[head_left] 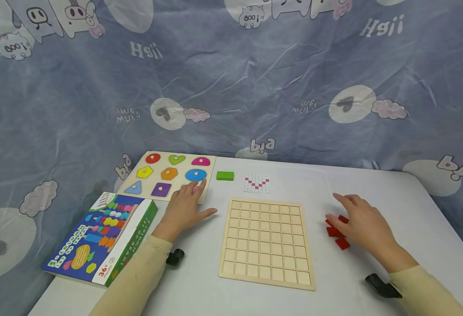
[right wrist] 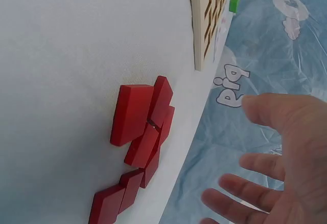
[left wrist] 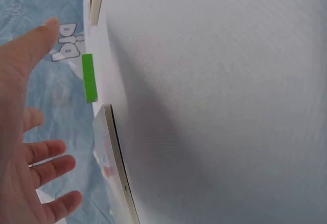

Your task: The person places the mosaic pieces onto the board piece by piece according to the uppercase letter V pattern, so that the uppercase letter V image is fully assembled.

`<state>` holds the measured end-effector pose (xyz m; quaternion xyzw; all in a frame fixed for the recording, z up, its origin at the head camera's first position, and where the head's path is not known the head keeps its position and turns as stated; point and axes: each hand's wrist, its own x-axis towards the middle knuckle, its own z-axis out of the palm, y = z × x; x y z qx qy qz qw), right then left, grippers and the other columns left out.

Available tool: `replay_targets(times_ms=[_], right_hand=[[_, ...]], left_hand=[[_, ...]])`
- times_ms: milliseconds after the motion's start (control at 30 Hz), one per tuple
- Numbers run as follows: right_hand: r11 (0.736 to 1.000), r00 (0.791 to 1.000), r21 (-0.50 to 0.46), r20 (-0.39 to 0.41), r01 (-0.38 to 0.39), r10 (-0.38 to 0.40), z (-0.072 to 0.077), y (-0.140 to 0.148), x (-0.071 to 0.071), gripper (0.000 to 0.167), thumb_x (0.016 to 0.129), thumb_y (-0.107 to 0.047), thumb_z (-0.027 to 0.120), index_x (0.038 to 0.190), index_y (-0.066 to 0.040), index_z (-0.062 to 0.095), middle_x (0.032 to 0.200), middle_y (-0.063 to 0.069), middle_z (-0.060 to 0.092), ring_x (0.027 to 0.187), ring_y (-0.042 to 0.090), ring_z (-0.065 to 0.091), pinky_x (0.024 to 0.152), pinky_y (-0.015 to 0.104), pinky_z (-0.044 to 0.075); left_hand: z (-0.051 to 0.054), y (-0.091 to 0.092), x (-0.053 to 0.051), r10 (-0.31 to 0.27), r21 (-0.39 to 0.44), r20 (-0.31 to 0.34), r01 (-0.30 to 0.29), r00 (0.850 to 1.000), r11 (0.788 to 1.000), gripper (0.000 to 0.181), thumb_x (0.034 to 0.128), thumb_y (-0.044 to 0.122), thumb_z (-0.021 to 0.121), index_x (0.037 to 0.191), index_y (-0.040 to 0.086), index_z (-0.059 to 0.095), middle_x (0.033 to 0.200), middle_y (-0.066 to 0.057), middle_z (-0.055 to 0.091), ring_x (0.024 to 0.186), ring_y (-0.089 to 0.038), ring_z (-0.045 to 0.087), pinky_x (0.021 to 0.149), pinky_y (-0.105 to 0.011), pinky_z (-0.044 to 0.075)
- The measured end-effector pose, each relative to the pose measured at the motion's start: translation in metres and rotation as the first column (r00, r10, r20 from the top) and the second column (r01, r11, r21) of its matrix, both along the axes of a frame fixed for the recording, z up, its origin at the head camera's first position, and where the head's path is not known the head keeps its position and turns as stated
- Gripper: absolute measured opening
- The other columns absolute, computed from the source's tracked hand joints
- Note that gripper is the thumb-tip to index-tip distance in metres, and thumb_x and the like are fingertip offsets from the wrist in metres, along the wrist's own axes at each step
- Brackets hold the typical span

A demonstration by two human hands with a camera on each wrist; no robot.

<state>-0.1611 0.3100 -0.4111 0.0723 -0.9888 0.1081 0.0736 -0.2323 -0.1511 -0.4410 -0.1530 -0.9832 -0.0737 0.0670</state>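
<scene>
My left hand (head_left: 184,210) hovers by the near right corner of the shape puzzle board (head_left: 180,175), fingers spread, holding nothing. Over on the right, my right hand (head_left: 367,226) is held above several red square tiles (head_left: 333,231), its fingers apart from them. The right wrist view shows these red tiles (right wrist: 132,114) in a loose heap, some leaning on others, with the right hand (right wrist: 301,157) to their side. Between the hands lies a wooden grid board (head_left: 265,243) with bare square cells. Loose fingers of the left hand (left wrist: 30,132) show in the left wrist view.
A small printed grid card (head_left: 257,183) with a pink V pattern lies behind the grid board. Left of it is a green block (head_left: 225,176). A blue and green puzzle box (head_left: 101,239) stands at the table's left edge. A patterned cloth (head_left: 231,79) hangs behind.
</scene>
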Motion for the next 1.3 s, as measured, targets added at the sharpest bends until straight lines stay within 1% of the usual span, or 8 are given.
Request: replay_targets(times_ms=[100, 300, 467, 667, 800, 1033, 1133, 1300], right_hand=[[1.000, 1.000, -0.009, 0.030, 0.002, -0.002, 0.001, 0.002, 0.004, 0.072, 0.090, -0.043, 0.075, 0.143, 0.001, 0.052, 0.132, 0.033, 0.053, 0.108, 0.050, 0.058, 0.083, 0.066, 0.051], [0.999, 0.998, -0.034, 0.066, 0.012, -0.010, -0.001, 0.004, 0.012, 0.070, 0.087, -0.037, 0.080, 0.140, 0.001, 0.055, 0.122, 0.028, 0.058, 0.083, 0.027, 0.062, 0.060, 0.046, 0.056], [1.000, 0.998, -0.027, 0.058, 0.008, -0.007, -0.003, 0.006, 0.019, 0.063, 0.086, -0.031, 0.081, 0.135, 0.001, 0.058, 0.113, 0.024, 0.061, 0.081, 0.026, 0.062, 0.059, 0.045, 0.056], [0.999, 0.996, -0.038, 0.084, 0.030, -0.027, -0.006, 0.009, 0.027, 0.055, 0.086, -0.031, 0.081, 0.128, 0.000, 0.063, 0.114, 0.026, 0.060, 0.078, 0.025, 0.059, 0.057, 0.043, 0.054], [0.998, 0.995, -0.041, 0.094, 0.045, -0.041, -0.009, 0.010, 0.031, 0.055, 0.084, -0.030, 0.083, 0.125, 0.001, 0.064, 0.112, 0.025, 0.060, 0.074, 0.022, 0.054, 0.054, 0.035, 0.048], [0.997, 0.991, -0.073, 0.130, 0.036, -0.027, -0.013, 0.013, 0.036, 0.043, 0.084, -0.029, 0.083, 0.112, -0.002, 0.065, 0.082, 0.002, 0.052, 0.070, 0.016, 0.046, 0.056, 0.030, 0.038], [0.996, 0.991, -0.078, 0.135, 0.032, -0.021, -0.015, 0.014, 0.039, 0.039, 0.085, -0.031, 0.082, 0.108, -0.005, 0.065, 0.079, -0.001, 0.050, 0.068, 0.014, 0.044, 0.055, 0.029, 0.036], [0.996, 0.991, -0.081, 0.132, 0.026, -0.015, -0.019, 0.013, 0.044, 0.034, 0.084, -0.033, 0.083, 0.101, -0.010, 0.065, 0.076, -0.003, 0.047, 0.064, 0.012, 0.042, 0.054, 0.027, 0.034]], left_hand=[[-0.001, 0.001, 0.000, 0.003, 0.034, 0.012, -0.004, 1.000, 0.999, 0.099, 0.0848, 0.071, 0.066, 0.161, 0.017, 0.033, 0.149, -0.014, 0.048, 0.136, -0.034, 0.044, 0.113, -0.057, 0.038], [0.000, 0.004, 0.003, -0.037, 0.124, 0.026, 0.034, 0.999, 0.992, 0.086, 0.0855, 0.065, 0.071, 0.149, 0.010, 0.051, 0.139, -0.012, 0.057, 0.128, -0.029, 0.053, 0.110, -0.050, 0.044], [0.000, 0.008, 0.007, -0.070, 0.186, 0.057, 0.058, 0.996, 0.981, 0.078, 0.0847, 0.061, 0.075, 0.141, 0.009, 0.059, 0.135, -0.010, 0.059, 0.124, -0.027, 0.055, 0.108, -0.046, 0.046], [-0.003, 0.014, 0.011, -0.112, 0.267, 0.120, 0.076, 0.987, 0.961, 0.071, 0.0822, 0.056, 0.080, 0.134, 0.010, 0.063, 0.134, -0.007, 0.062, 0.132, -0.028, 0.052, 0.112, -0.045, 0.044], [-0.007, 0.018, 0.013, -0.172, 0.295, 0.160, 0.120, 0.972, 0.948, 0.070, 0.0816, 0.054, 0.081, 0.133, 0.010, 0.063, 0.134, -0.004, 0.061, 0.129, -0.024, 0.054, 0.112, -0.042, 0.043], [-0.010, 0.023, 0.018, -0.243, 0.353, 0.267, 0.139, 0.933, 0.925, 0.080, 0.0779, 0.055, 0.084, 0.139, 0.011, 0.057, 0.142, -0.003, 0.056, 0.137, -0.022, 0.047, 0.116, -0.041, 0.039], [-0.011, 0.023, 0.020, -0.266, 0.363, 0.305, 0.146, 0.915, 0.920, 0.084, 0.0774, 0.054, 0.085, 0.143, 0.011, 0.054, 0.146, -0.003, 0.053, 0.140, -0.022, 0.045, 0.117, -0.041, 0.037], [-0.014, 0.023, 0.022, -0.290, 0.367, 0.331, 0.160, 0.898, 0.916, 0.090, 0.0764, 0.054, 0.086, 0.148, 0.011, 0.050, 0.152, -0.004, 0.049, 0.144, -0.021, 0.042, 0.119, -0.040, 0.035]])
